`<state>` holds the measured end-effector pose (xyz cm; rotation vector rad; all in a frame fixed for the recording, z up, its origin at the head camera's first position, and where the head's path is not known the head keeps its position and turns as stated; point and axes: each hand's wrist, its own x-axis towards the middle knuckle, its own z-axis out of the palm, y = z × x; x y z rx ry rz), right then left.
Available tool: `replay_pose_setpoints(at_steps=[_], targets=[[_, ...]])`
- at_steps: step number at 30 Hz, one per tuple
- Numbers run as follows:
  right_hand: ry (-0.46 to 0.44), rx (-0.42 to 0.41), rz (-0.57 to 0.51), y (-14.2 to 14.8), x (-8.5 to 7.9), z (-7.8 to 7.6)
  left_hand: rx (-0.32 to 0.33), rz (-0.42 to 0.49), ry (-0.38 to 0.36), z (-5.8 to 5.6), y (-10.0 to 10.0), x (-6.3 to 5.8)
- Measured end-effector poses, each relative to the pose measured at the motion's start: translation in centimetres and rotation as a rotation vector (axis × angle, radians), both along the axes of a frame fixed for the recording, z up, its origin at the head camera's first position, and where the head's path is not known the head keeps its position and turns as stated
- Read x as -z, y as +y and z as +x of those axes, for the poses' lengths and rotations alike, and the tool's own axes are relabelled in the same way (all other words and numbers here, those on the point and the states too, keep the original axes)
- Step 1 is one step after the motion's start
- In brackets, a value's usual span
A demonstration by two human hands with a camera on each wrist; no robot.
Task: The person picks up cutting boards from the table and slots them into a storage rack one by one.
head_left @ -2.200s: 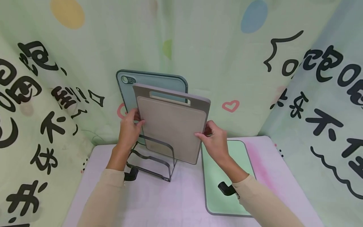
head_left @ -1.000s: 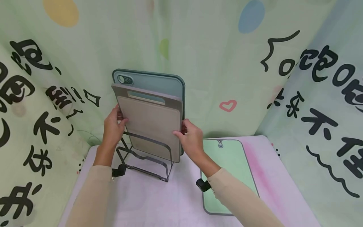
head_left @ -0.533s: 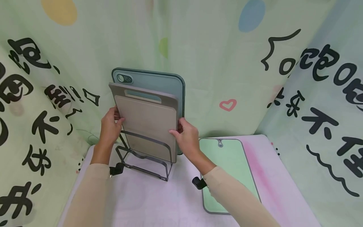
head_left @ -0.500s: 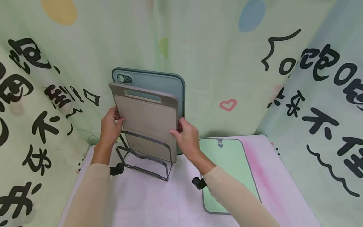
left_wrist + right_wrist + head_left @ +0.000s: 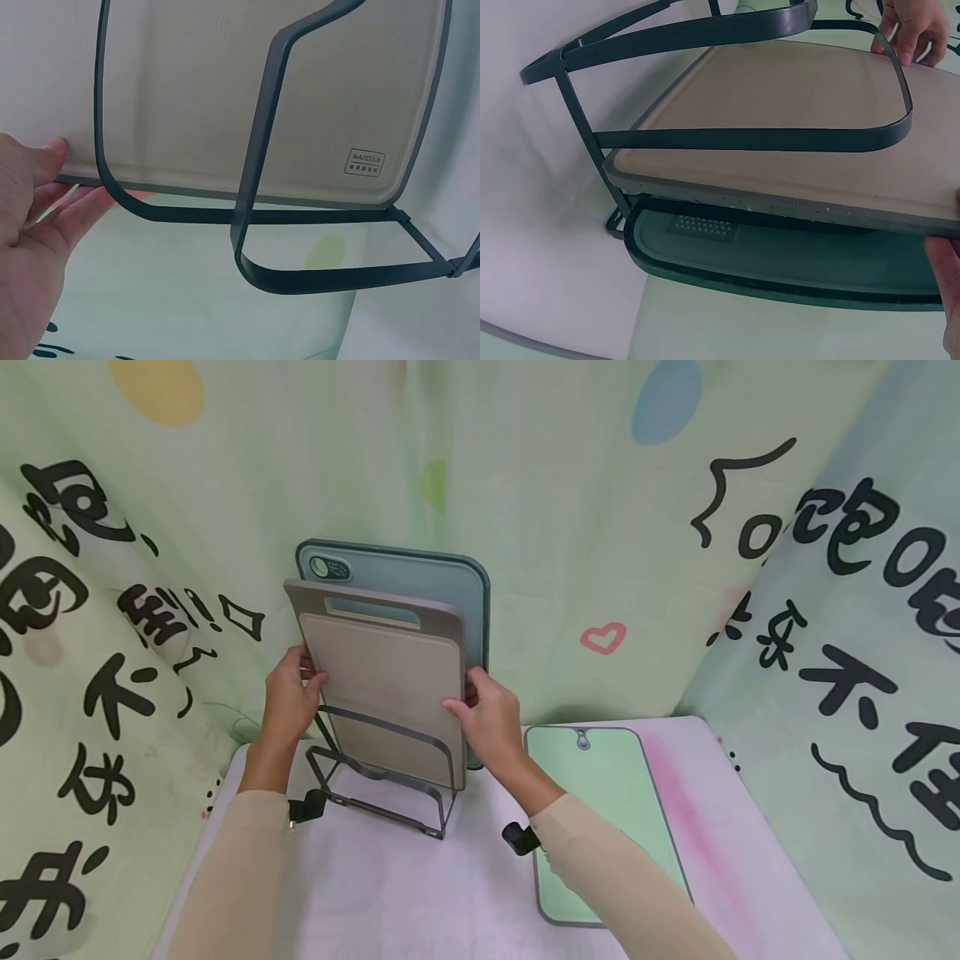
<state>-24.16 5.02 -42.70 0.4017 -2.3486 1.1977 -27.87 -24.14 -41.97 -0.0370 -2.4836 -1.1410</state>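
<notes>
A beige cutting board (image 5: pixel 382 685) with a slot handle stands upright in a dark metal rack (image 5: pixel 390 777), behind its front loops. My left hand (image 5: pixel 288 693) pinches the board's left edge, thumb on the front face and fingers behind. Opposite it, my right hand (image 5: pixel 491 714) grips the right edge the same way. Behind leans a blue-grey cutting board (image 5: pixel 476 610), partly hidden by the beige one. In the right wrist view both boards' lower corners sit within the rack's wires, the beige board (image 5: pixel 780 112) in front of the dark-rimmed one (image 5: pixel 795 255).
A light green cutting board (image 5: pixel 600 810) with a grey rim lies flat on the table (image 5: pixel 420 893), partly under my right forearm. A patterned curtain (image 5: pixel 555 527) hangs close behind the rack and along both sides.
The beige board has moved left, from right of the rack to in line with it, both hands travelling along. In the last half second it shifted only slightly left.
</notes>
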Motion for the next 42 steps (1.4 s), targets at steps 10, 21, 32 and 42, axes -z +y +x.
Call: replay_pose_setpoints(at_steps=[10, 21, 32, 42], targets=[[0.022, -0.001, -0.005, -0.19, -0.19, -0.3, 0.0, -0.007, 0.03, -0.29, -0.3, 0.15], [0.001, -0.003, -0.024, -0.1, 0.04, -0.37, 0.01, -0.019, 0.021, -0.14, -0.25, -0.11], [-0.001, -0.013, -0.043, -0.02, 0.13, -0.21, 0.012, -0.019, 0.025, -0.28, -0.23, -0.2], [-0.009, -0.01, -0.038, 0.13, 0.53, -0.24, 0.015, -0.026, 0.0, -0.25, -0.26, -0.18]])
